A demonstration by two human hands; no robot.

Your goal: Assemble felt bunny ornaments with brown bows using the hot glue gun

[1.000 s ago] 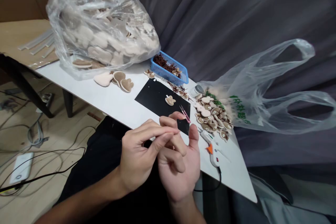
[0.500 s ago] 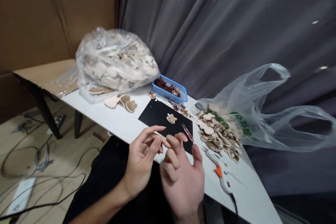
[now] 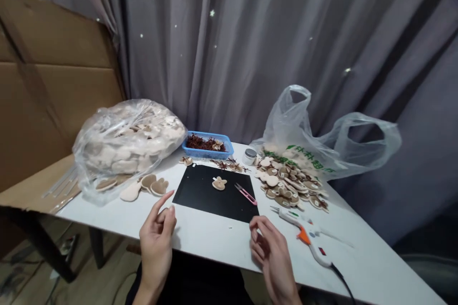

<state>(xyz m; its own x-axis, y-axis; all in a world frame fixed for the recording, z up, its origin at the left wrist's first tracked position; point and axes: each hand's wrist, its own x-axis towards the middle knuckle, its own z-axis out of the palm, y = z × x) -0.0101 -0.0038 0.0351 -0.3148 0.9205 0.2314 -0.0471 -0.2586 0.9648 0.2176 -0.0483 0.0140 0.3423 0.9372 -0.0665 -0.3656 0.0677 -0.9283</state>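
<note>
White glue gun (image 3: 303, 229), orange trigger, lay flat on desk (image 3: 200, 236) just right of right hand (image 3: 274, 255); long axis diagonal, nozzle pointing far-left toward black mat (image 3: 205, 195), cord end near-right. Left hand (image 3: 156, 240) and right hand empty, fingers loosely curled

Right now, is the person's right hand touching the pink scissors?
Apart. The head view shows black mat between the right hand and the pink scissors, which lie flat.
</note>
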